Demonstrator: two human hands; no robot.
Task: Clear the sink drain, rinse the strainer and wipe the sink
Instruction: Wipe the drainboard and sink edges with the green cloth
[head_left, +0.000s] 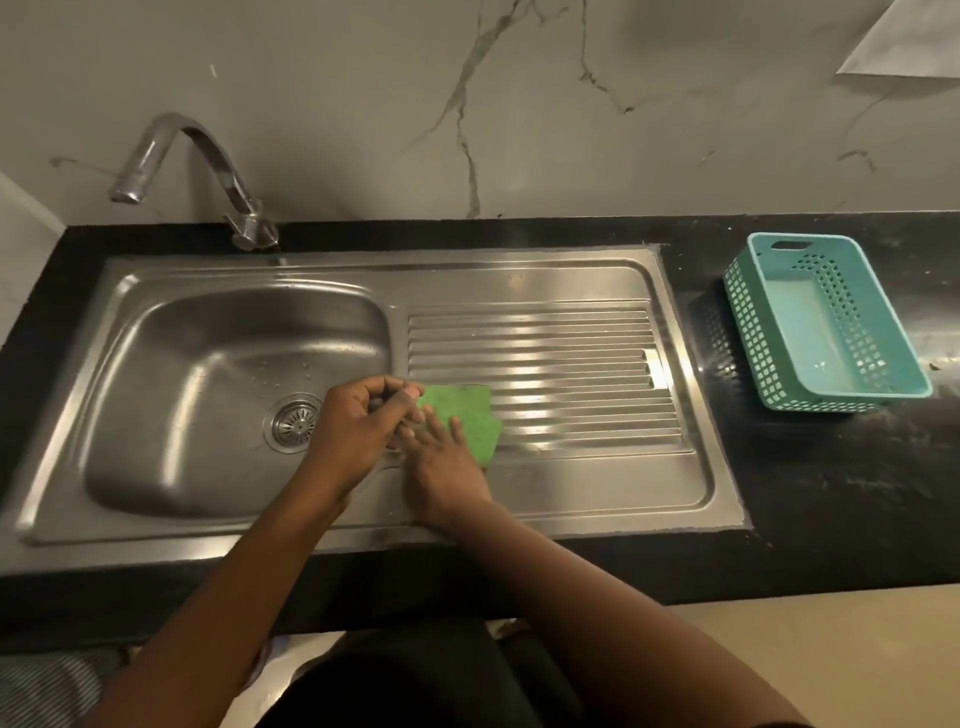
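A green scrub pad (467, 415) lies on the ribbed drainboard (571, 374) of the steel sink (156, 499), just right of the basin. My left hand (358, 431) is curled, with thumb and fingertips pinched at the pad's left edge. My right hand (447, 467) lies flat with its fingers spread on the pad's near part. The round metal strainer (293, 422) sits in the drain at the basin's bottom, partly hidden by my left hand. A few water drops show on the basin floor.
A chrome tap (208, 166) curves over the basin's back left with no water running. A teal plastic basket (826, 322) stands on the black counter (831, 493) to the right of the sink. A marble wall rises behind.
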